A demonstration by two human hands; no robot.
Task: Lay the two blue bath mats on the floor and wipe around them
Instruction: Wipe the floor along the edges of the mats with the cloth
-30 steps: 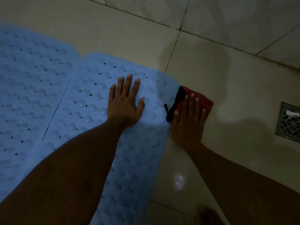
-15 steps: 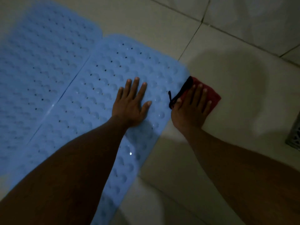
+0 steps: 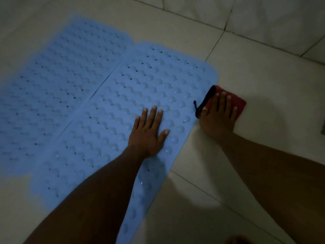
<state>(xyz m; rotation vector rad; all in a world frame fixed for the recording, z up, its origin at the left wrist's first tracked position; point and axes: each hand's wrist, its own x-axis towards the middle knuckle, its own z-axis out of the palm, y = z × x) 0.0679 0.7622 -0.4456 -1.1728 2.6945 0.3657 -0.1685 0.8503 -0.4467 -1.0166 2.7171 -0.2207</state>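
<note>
Two blue bath mats with bumps and small holes lie flat side by side on the tiled floor: the left mat [image 3: 58, 95] and the right mat [image 3: 140, 85], their long edges touching. My left hand [image 3: 147, 132] rests flat on the right mat, fingers spread, holding nothing. My right hand [image 3: 218, 117] presses flat on a red cloth [image 3: 237, 104] with a black strap, on the floor just beside the right mat's edge. Most of the cloth is hidden under the hand.
Pale glossy floor tiles [image 3: 263, 67] with dark grout lines surround the mats. A floor drain's edge [image 3: 323, 127] shows at the far right. A dark blurred shape [image 3: 239, 239], perhaps a foot, sits at the bottom edge. The light is dim.
The view has shifted so both mats sit further right and lower. My right hand and the cloth have slid slightly along the mat's right edge; the left hand stays pressed on the mat.
</note>
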